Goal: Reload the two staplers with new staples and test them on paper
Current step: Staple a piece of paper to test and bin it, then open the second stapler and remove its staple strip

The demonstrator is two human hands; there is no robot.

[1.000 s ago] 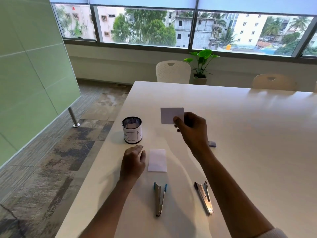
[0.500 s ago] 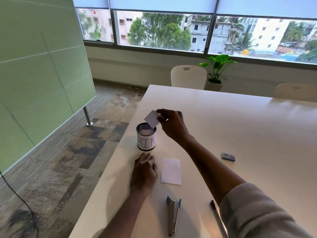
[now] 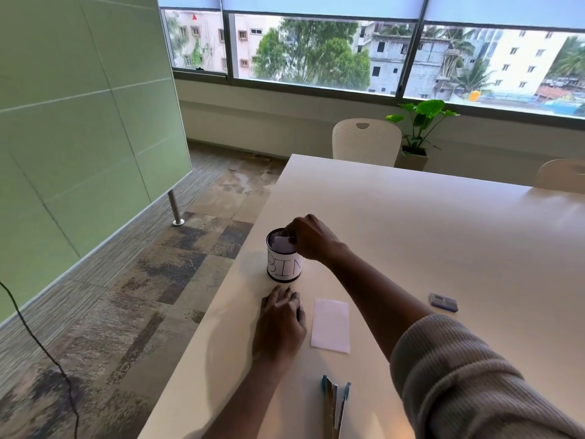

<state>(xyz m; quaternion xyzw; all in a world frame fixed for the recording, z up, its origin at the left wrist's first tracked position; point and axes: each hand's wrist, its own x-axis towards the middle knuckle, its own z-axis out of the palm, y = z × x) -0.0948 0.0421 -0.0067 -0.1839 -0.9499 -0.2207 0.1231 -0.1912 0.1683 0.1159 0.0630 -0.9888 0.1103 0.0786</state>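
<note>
Right hand [image 3: 311, 237] pinches a paper slip [image 3: 282, 243] at the mouth of the bin [image 3: 284, 267], close to the left edge of the table [image 3: 411, 217]; left hand [image 3: 280, 324] rests flat, holding nothing. Blue stapler [image 3: 335, 403] lies at the near edge, test paper [image 3: 330, 324] beside the left hand; second stapler hidden. Risk: a knuckle could tip the light bin floorward, or the slip could snag on its rim.

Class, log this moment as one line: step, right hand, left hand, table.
step: binning slip | right hand: pinches slip in bin mouth | left hand: rests on table | table: paper, stapler, small box
</note>
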